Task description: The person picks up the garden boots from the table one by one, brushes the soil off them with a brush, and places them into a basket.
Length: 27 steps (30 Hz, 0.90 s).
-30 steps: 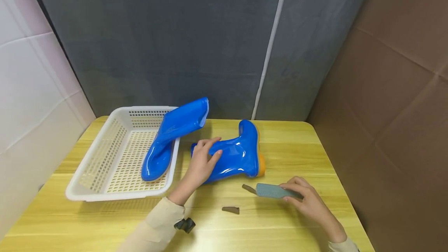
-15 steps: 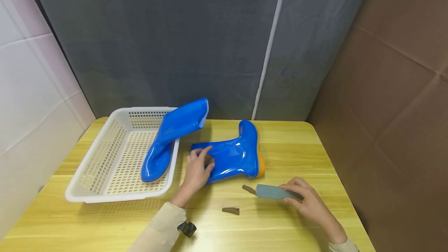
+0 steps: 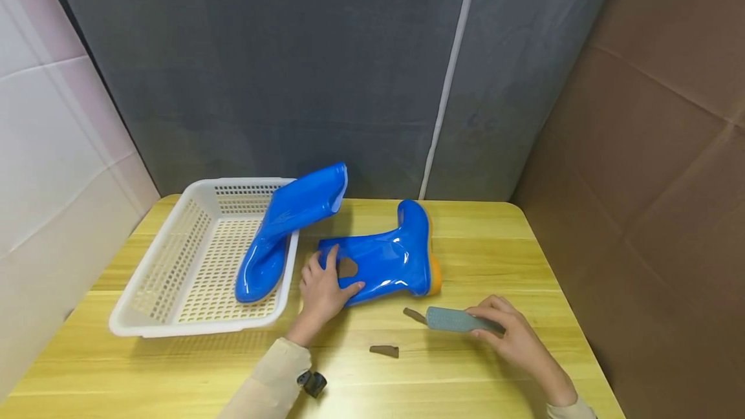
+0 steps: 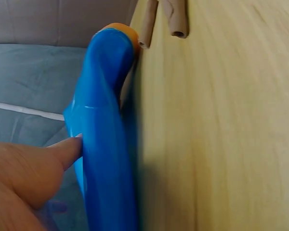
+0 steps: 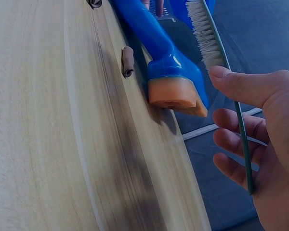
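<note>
In the head view, a blue rain boot [image 3: 381, 257] with an orange sole lies on its side on the table. My left hand [image 3: 321, 291] rests on the top end of its shaft, fingers spread and the thumb on the near side. A flat brown patch [image 3: 347, 268] lies on the shaft beside the forefinger. The left wrist view shows the thumb touching the blue boot [image 4: 106, 144]. My right hand [image 3: 512, 335] holds a scrubbing brush [image 3: 451, 319] by its green handle above the table. White bristles of the brush [image 5: 205, 36] face left in the right wrist view.
A white plastic basket [image 3: 157, 328] stands at the left. Another blue boot [image 3: 302, 199] leans in it, its shaft over the rim. Curled brown pieces lie on the wooden table, one a small roll [image 3: 384, 350] nearer the front and another [image 3: 414, 315] by the brush head.
My left hand has slid left along the shaft toward its opening and spread its fingers, so the brown patch shows fully. The right hand and brush have stayed in place.
</note>
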Each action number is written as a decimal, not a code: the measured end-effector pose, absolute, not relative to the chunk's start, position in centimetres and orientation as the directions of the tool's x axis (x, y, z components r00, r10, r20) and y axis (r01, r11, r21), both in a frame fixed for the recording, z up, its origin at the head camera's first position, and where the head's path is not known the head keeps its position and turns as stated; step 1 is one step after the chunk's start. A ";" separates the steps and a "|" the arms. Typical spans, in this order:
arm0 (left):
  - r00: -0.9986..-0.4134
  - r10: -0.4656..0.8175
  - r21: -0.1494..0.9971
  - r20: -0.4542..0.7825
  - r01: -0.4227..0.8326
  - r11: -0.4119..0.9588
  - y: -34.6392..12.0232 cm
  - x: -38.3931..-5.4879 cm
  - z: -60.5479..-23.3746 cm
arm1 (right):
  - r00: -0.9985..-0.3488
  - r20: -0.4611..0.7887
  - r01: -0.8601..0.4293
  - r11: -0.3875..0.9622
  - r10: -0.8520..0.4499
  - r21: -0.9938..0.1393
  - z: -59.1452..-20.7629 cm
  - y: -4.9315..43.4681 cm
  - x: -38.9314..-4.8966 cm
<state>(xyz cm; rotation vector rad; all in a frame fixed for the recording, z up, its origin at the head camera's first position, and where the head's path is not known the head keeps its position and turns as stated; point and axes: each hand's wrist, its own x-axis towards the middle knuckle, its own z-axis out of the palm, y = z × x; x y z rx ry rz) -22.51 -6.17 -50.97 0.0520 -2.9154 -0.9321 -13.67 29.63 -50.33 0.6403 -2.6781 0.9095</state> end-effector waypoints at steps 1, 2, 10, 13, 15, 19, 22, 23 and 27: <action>-0.996 -0.059 0.572 0.066 -0.011 0.820 -6.1 -22.5 -51.1 | -0.876 0.356 -0.475 0.711 -0.326 -0.519 -50.3 29.6 -13.7; -0.996 -0.060 0.563 0.065 -0.013 0.826 -6.1 -22.5 -51.3 | -0.876 0.355 -0.474 0.711 -0.326 -0.519 -50.3 29.6 -13.7; -0.997 -0.077 0.518 0.027 -0.052 0.854 -5.8 -22.7 -52.1 | -0.884 0.341 -0.462 0.716 -0.321 -0.523 -50.3 29.4 -13.7; -0.997 -0.080 0.516 0.022 -0.057 0.854 -5.8 -22.7 -52.1 | -0.892 0.326 -0.447 0.721 -0.313 -0.530 -50.3 29.4 -13.7; -0.997 -0.078 0.528 0.023 -0.054 0.848 -5.8 -22.7 -52.1 | -0.895 0.323 -0.442 0.723 -0.309 -0.531 -50.2 29.4 -13.7; -0.996 -0.085 0.578 0.030 -0.053 0.815 -5.6 -22.8 -51.9 | -0.892 0.329 -0.446 0.719 -0.310 -0.533 -50.1 29.4 -13.7; -0.993 -0.113 0.617 0.022 -0.075 0.784 -5.3 -23.0 -51.9 | -0.891 0.330 -0.449 0.717 -0.313 -0.532 -50.1 29.4 -13.7; -0.992 -0.122 0.625 0.019 -0.084 0.776 -5.1 -23.0 -51.9 | -0.891 0.330 -0.449 0.717 -0.313 -0.532 -50.1 29.4 -13.7; -0.988 -0.154 0.650 0.010 -0.111 0.751 -4.8 -23.2 -51.8 | -0.890 0.332 -0.450 0.717 -0.313 -0.532 -50.1 29.4 -13.7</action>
